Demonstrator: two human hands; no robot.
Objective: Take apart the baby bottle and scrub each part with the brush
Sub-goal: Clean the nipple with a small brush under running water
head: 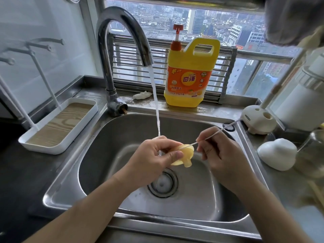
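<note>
My left hand (154, 158) pinches a yellowish silicone bottle nipple (184, 157) over the steel sink (108, 137), its tip pointing down and to the right. My right hand (217, 153) pinches a thin white brush (215, 131) by its wire stem. The stem's near end reaches the nipple's wide base. Water runs from the faucet (122, 41) and falls just behind my left hand. A glass bottle body (312, 155) stands blurred at the right edge.
A yellow dish soap jug (191, 74) stands on the ledge behind the sink. A white drying rack tray (59, 127) sits at the left. A white brush holder (257, 120) and a white dome-shaped cap (277, 153) rest on the right counter.
</note>
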